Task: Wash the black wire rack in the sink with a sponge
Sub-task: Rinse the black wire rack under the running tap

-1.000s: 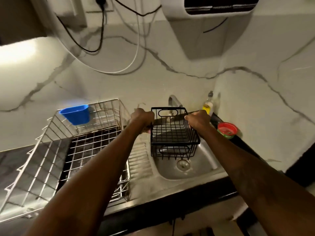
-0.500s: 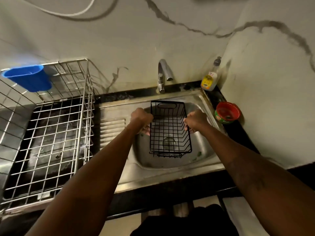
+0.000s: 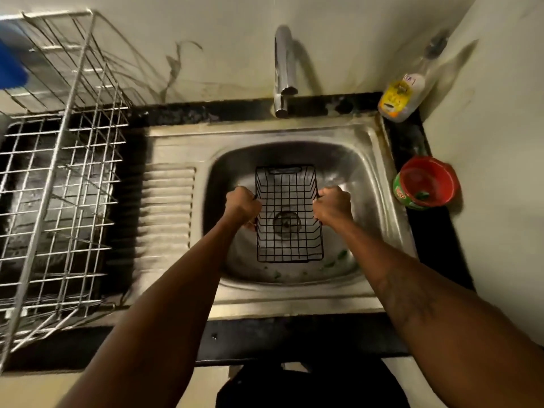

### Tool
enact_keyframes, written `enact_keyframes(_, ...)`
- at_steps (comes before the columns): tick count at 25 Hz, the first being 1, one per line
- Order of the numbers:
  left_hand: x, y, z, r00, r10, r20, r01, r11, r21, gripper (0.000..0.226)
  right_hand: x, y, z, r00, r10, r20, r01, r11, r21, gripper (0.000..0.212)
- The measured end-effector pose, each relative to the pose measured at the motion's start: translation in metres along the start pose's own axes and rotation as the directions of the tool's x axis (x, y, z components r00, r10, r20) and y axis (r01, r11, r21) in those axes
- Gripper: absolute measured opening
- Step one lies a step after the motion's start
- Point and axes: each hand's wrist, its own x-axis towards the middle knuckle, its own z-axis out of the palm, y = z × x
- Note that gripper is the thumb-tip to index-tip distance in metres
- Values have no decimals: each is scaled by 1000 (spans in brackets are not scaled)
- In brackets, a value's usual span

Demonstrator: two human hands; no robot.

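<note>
While two hands grip it, one black rack [image 3: 290, 201] is low in the sink [image 3: 372, 160] at centre frame, above the single drain [image 3: 287, 224]; whether it touches the bottom I cannot tell. The left hand [image 3: 242, 208] curls round its left rim, the right hand [image 3: 332, 205] round its right rim. One tap [image 3: 284, 69] stands at top centre. At right are one bottle [image 3: 403, 95] and one red tub [image 3: 426, 182]. One dish rack [image 3: 59, 172] fills the left, with one blue cup [image 3: 10, 63] at upper left.
</note>
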Motion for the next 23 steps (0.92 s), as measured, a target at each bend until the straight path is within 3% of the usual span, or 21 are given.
enact_keyframes(9,28,-19,14,995,-36,94,39,999,-35,14,5,6,20,999,-36,-41,33,998,-53,34)
enact_keyframes(11,29,-11,4,997,-59,56,55,997,58,13,5,4,17,998,-19,-54,16,999,-48,31)
enact_keyframes(13,30,3,-9,985,101,-138,-73,978,194,18,2,3,14,997,-21,-69,17,999,-45,26)
enact_keyframes(16,28,48,-31,860,396,-323,-385,917,98,24,0,2,8,993,-61,-105,59,998,-21,16)
enact_keyframes(19,32,103,-44,788,503,-355,-533,846,16,38,0,-4,5,983,-118,-137,119,993,1,12)
enact_keyframes(23,48,131,-45,737,531,-418,-585,811,-2,57,-3,-15,5,972,-171,-162,181,982,46,17)
